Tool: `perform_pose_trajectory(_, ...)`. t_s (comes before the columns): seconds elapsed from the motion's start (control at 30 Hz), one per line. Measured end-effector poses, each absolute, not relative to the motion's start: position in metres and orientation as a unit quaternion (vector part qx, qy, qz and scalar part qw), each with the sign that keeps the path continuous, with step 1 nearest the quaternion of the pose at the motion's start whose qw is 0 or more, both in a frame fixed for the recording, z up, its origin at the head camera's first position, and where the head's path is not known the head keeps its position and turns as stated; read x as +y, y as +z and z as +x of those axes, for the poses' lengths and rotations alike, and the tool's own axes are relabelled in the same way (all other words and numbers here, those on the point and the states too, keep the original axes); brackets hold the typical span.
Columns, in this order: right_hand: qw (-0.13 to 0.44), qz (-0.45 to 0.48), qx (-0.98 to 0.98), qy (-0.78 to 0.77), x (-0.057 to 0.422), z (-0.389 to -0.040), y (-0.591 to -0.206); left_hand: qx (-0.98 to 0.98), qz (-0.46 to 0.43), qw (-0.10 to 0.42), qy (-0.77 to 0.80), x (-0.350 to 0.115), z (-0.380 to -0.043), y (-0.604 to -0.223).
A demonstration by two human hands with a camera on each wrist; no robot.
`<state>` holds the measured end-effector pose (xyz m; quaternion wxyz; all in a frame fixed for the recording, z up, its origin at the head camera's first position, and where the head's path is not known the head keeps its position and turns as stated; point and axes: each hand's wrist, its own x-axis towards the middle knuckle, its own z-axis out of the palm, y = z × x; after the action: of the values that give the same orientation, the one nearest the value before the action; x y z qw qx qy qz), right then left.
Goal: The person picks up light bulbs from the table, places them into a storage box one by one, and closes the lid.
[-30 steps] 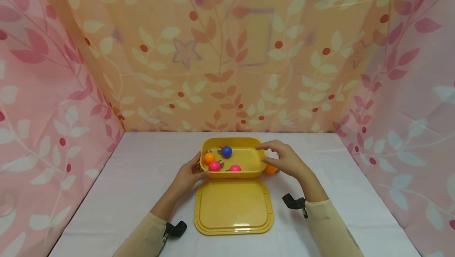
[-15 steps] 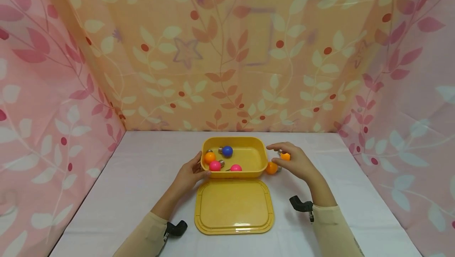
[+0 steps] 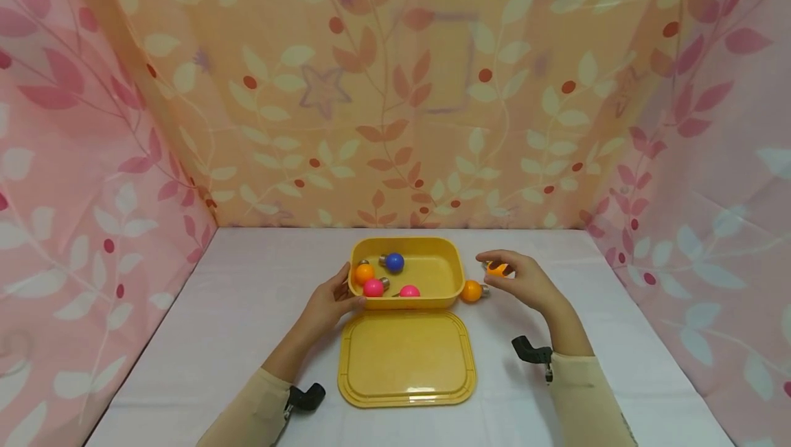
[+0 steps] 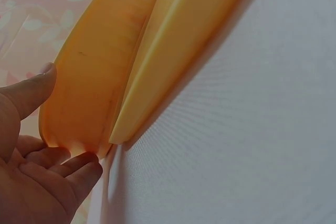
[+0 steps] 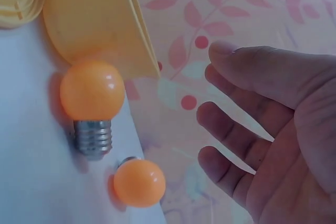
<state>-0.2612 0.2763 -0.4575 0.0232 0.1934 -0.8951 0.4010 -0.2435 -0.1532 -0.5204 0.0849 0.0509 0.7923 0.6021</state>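
Observation:
A yellow plastic box [image 3: 435,270] holds several small light bulbs: a blue bulb [image 3: 394,263], an orange bulb [image 3: 364,272], a pink bulb [image 3: 373,288] and another pink bulb [image 3: 410,291], partly hidden by the near wall. My left hand [image 3: 328,303] holds the box at its left end, thumb and fingers against the wall [image 4: 94,66]. Over the table right of the box, my right hand [image 3: 520,281] has its fingers apart and grips nothing. It partly covers an orange bulb [image 3: 496,269]. Another orange bulb [image 3: 472,290] lies beside the box's right end.
The flat yellow lid [image 3: 406,361] lies on the white-covered table [image 3: 247,296], just in front of the box. Patterned cloth walls [image 3: 395,90] stand at the back and both sides. A black wrist mount [image 3: 531,351] juts from each sleeve.
My right hand has moved right, from over the box's right rim to above the farther orange bulb, uncovering the nearer one. My left hand and the box have stayed put.

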Motion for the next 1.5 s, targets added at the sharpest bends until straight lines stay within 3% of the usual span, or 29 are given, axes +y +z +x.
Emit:
perform_pose_trajectory(0.83, -0.103, 0.128, -0.883, 0.44, 0.296, -0.28, -0.504, 0.802, 0.047, 0.079, 0.59, -0.155, -0.245, -0.522)
perform_pose_trajectory(1.5, -0.105, 0.106, -0.902, 0.405, 0.289, -0.279, -0.516, 0.806, 0.049, 0.078, 0.585, -0.153, -0.246, -0.524)
